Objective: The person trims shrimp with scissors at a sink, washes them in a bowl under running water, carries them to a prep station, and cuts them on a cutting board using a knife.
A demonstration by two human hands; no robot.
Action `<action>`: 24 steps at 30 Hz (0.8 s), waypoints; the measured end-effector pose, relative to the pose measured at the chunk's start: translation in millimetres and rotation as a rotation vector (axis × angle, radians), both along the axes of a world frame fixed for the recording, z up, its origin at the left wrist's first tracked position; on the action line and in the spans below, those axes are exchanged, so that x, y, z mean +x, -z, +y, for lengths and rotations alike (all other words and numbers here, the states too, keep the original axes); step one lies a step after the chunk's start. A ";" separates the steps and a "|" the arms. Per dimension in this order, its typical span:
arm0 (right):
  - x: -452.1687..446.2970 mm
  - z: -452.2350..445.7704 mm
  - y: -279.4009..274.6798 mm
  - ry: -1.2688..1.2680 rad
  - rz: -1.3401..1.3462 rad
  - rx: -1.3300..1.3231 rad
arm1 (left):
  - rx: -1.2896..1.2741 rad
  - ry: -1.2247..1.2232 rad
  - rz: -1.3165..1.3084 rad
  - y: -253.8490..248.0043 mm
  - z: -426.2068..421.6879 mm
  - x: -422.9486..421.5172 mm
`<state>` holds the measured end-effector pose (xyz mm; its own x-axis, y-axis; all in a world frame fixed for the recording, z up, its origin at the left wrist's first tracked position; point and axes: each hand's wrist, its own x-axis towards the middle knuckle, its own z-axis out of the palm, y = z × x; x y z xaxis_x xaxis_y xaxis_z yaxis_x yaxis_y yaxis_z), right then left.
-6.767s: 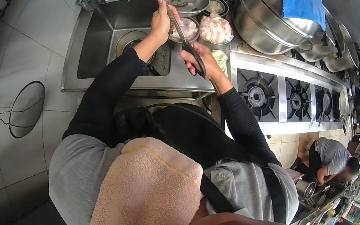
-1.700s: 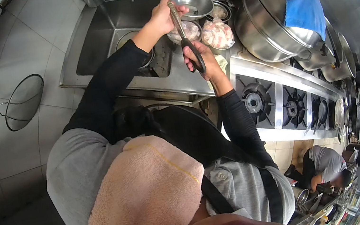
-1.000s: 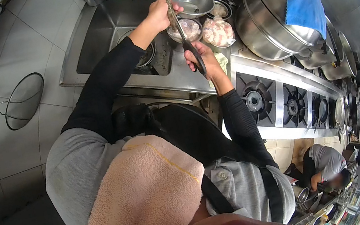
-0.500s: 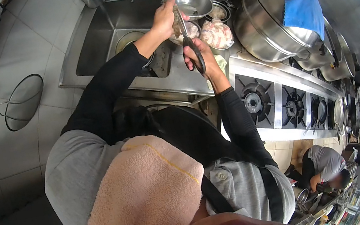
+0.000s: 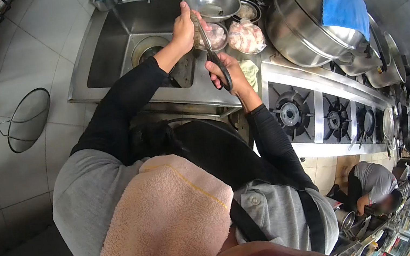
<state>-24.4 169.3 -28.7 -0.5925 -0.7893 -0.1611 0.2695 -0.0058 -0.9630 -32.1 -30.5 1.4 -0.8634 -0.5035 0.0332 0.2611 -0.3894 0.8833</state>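
My right hand is closed on the black handles of a pair of scissors, whose blades point up toward my other hand. My left hand pinches a small greyish item beside the blades; it looks like a shrimp, though it is small and partly covered by the fingers. Just beyond the fingertips stands a steel bowl with a small dark piece in it. Under and beside the blades is a bowl of pale pink pieces. A clear bag of pale pieces lies to its right.
The sink lies left of my hands. A large steel pot with a blue cloth stands right, above the gas burners. A strainer hangs at left. Another person bends over at lower right.
Since the last frame, both hands have shifted slightly down and left with the scissors. The small dark piece in the steel bowl replaces the larger greyish item seen there in the oldest frame.
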 end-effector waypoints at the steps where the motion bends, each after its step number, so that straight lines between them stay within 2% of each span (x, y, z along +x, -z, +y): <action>1: 2.7 0.1 1.5 0.007 -0.015 -0.018 | 0.022 -0.005 0.003 1.4 1.3 0.2; 4: 6.9 -1.4 2.2 0.027 -0.070 -0.091 | -0.101 -0.041 -0.027 14.2 6.0 1.3; 8: 6.4 2.5 -4.4 -0.024 -0.004 0.042 | -0.185 0.041 0.034 20.4 0.6 9.8; 10: 8.8 3.2 0.8 -0.034 -0.024 0.013 | -0.147 0.038 0.054 24.0 -0.6 9.3; 13: 10.4 -2.3 4.9 -0.035 -0.078 -0.078 | -0.292 -0.042 -0.020 32.4 -0.5 9.0; 17: 9.8 -1.6 -0.4 -0.080 -0.029 -0.020 | -0.243 0.008 -0.007 29.0 -1.5 16.5; 22: 15.1 2.1 2.3 -0.080 -0.057 -0.067 | -0.205 0.045 0.017 28.8 2.3 16.2; 24: 13.6 2.0 3.2 -0.082 -0.069 -0.082 | -0.285 0.024 -0.019 28.1 5.0 19.4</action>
